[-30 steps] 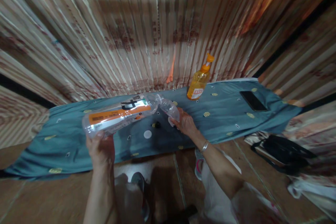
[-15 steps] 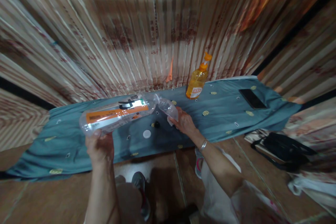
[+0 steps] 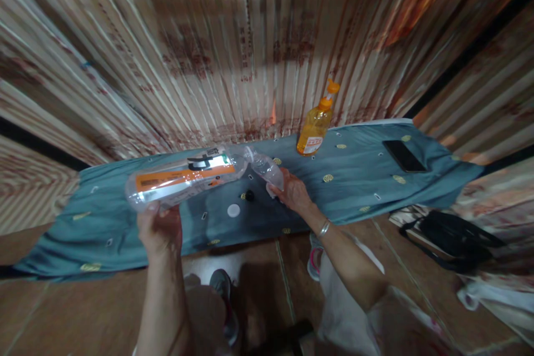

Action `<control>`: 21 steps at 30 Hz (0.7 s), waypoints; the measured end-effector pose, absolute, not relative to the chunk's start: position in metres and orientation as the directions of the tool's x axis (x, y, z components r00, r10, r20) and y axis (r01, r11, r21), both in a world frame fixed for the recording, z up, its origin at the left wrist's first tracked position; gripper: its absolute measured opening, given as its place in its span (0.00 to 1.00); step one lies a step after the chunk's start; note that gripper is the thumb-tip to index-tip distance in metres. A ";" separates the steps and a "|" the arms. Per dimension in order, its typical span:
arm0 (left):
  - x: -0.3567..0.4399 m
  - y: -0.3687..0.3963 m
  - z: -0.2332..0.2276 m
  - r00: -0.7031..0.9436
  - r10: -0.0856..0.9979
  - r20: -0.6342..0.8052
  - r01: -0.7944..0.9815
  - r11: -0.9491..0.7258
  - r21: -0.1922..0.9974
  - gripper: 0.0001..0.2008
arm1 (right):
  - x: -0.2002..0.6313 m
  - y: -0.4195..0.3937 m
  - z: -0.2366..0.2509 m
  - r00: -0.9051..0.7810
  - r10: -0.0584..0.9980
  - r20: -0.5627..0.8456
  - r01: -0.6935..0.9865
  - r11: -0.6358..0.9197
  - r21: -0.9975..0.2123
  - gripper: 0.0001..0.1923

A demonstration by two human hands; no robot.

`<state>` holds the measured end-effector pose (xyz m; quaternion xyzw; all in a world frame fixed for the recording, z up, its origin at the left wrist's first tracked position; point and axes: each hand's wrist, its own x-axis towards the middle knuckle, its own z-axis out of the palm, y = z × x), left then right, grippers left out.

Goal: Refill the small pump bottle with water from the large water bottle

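Note:
My left hand (image 3: 161, 228) is closed under the base of a large clear plastic bottle (image 3: 183, 178) with an orange and white label. The bottle lies nearly level, its neck pointing right. In my right hand (image 3: 294, 192) is a smaller clear plastic bottle (image 3: 267, 169), gripped near its base and tilted up to the left. The two bottle mouths meet; whether one sits inside the other I cannot tell. Below them on the cloth are a white round cap (image 3: 233, 210) and a small black cap (image 3: 249, 195).
An orange pump bottle (image 3: 314, 129) stands at the back of the teal cloth (image 3: 354, 178). A black phone (image 3: 404, 156) lies to the right. On the floor at the right is a black bag (image 3: 450, 239). A striped curtain (image 3: 258, 55) hangs behind.
Both hands keep their grip on the bottles, and the mouths stay together. The large bottle's base has risen very slightly; the view has shifted a little.

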<state>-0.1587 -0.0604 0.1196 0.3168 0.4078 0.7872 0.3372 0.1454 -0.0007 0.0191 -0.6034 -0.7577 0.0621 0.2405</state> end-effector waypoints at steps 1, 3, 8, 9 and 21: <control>-0.159 -0.060 0.119 -0.583 0.782 0.219 -0.279 -0.447 0.850 0.18 | 0.146 -0.001 0.019 -0.161 0.942 0.293 0.886 0.269 -0.379 0.30; -0.160 -0.060 0.117 -0.603 0.765 0.224 -0.280 -0.466 0.839 0.16 | 0.146 0.000 0.017 -0.166 0.937 0.308 0.890 0.277 -0.363 0.30; -0.159 -0.060 0.116 -0.578 0.780 0.241 -0.295 -0.475 0.829 0.18 | 0.144 0.000 0.016 -0.156 0.936 0.316 0.906 0.264 -0.332 0.30; -0.158 -0.060 0.116 -0.583 0.781 0.226 -0.312 -0.471 0.825 0.19 | 0.144 -0.001 0.017 -0.150 0.940 0.306 0.908 0.254 -0.334 0.30; -0.151 -0.062 0.118 -0.586 0.808 0.056 -0.449 -0.382 0.808 0.21 | 0.149 -0.001 0.013 -0.171 0.925 0.341 0.859 0.309 -0.409 0.28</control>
